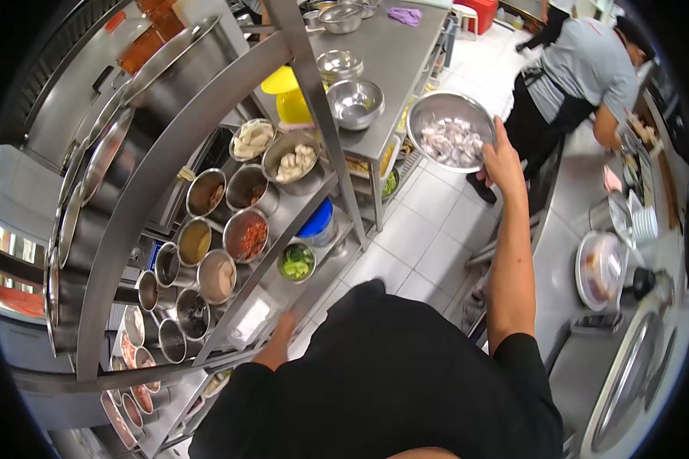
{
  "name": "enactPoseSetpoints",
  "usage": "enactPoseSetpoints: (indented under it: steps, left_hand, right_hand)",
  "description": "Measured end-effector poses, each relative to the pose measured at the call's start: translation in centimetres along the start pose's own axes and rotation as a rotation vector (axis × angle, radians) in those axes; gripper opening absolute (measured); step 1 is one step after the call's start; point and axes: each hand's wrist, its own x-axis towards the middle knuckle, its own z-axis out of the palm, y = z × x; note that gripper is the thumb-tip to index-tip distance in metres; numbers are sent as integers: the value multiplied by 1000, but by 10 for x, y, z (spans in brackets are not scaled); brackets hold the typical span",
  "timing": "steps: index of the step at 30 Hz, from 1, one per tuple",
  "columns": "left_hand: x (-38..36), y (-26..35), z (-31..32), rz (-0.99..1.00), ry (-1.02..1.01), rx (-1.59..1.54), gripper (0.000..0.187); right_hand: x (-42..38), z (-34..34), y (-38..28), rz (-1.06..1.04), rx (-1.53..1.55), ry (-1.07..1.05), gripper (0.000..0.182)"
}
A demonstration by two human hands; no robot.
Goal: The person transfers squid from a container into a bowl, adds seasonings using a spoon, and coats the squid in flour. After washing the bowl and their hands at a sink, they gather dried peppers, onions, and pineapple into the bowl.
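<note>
White floor tiles run through a kitchen aisle, with a steel counter at twelve o'clock carrying nested metal bowls and a purple cloth. At one to two o'clock, above the aisle, the right hand grasps a metal bowl by its near right side, the fingers closed at the rim. Pale, glossy pieces lie in it, and the bowl is clear of every surface.

At seven o'clock the left hand is low and blurred beside a metal rack; I cannot tell whether its fingers are released or clenched. That rack fills eight to eleven o'clock, bearing rows of steel pots, among them one with chopped red food, one with white pieces and one with green vegetables, just beside a blue-lidded tub.

At two o'clock a co-worker in a grey shirt and dark apron leans over the side counter. A plastic-covered container sits on it at three o'clock.
</note>
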Motion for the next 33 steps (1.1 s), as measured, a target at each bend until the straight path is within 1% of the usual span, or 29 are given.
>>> enactPoseSetpoints:
  steps: [1,2,3,4,5,7,9,11,12,13,15,16,17,18,20,21,24,25,26,27,28,29,32,33]
  left_hand:
    - [-14,-38,-4,-202,44,-92,61]
    - [-40,-57,-8,-348,22,-179,61]
    - [-64,-71,-6,-442,-29,-261,61]
    - [-85,-70,-3,-491,-94,-333,62]
    - [-100,-63,4,-511,-155,-397,62]
    - [-96,-23,21,-500,-237,-544,62]
    - [-79,17,47,-483,-262,-706,63]
    - [-61,65,64,-417,-207,-885,64]
    - [-64,107,63,-335,-144,-913,64]
    - [-86,169,50,-156,-28,-780,67]
    - [-76,185,69,-184,75,-867,71]
    - [-66,203,68,-355,42,-1076,72]
    - [-83,219,79,-417,213,-1107,68]
    - [-92,234,84,-426,269,-1052,64]
    - [-92,226,128,-496,362,-1170,63]
    - [-94,233,150,-585,432,-1222,65]
    - [-115,292,217,-686,588,-1310,66]
    - [-105,247,276,-682,504,-1572,67]
    - [-112,280,286,-823,402,-1646,64]
    - [-105,266,342,-464,322,-1042,60]
    - [-104,299,355,-212,434,-395,56]
    - [-111,299,382,-235,397,-221,54]
    - [-115,344,410,-295,370,-222,48]
    - [-114,355,417,-306,379,-233,46]
  right_hand:
    - [31,8,-10,-4,7,-22,72]
    - [66,22,-16,-95,22,-17,71]
    - [100,33,-27,-164,10,-51,71]
    - [129,47,-38,-225,-2,-89,72]
    - [154,70,-45,-236,-13,-109,72]
    - [205,103,-88,-287,-19,-139,70]
    - [229,141,-119,-318,-17,-232,69]
    - [257,184,-145,-379,13,-306,68]
    - [275,209,-153,-455,-28,-299,68]
    - [296,235,-152,-529,-60,-287,68]
    - [325,302,-175,-741,-179,-322,68]
    - [324,306,-186,-711,-134,-442,69]
    - [322,307,-194,-680,-92,-565,70]
    - [323,309,-199,-646,-54,-692,71]
    - [341,329,-196,-670,-32,-799,72]
    - [346,335,-195,-686,-15,-852,72]
    - [361,342,-196,-731,6,-975,70]
    - [365,345,-195,-757,31,-1004,70]
    - [368,349,-191,-776,59,-1034,70]
    - [375,357,-190,-788,97,-1066,70]
    - [383,372,-189,-797,135,-1095,70]
    - [386,380,-184,-798,165,-1129,71]
    - [395,361,-193,-816,125,-1231,78]
    - [398,359,-197,-777,106,-1238,79]
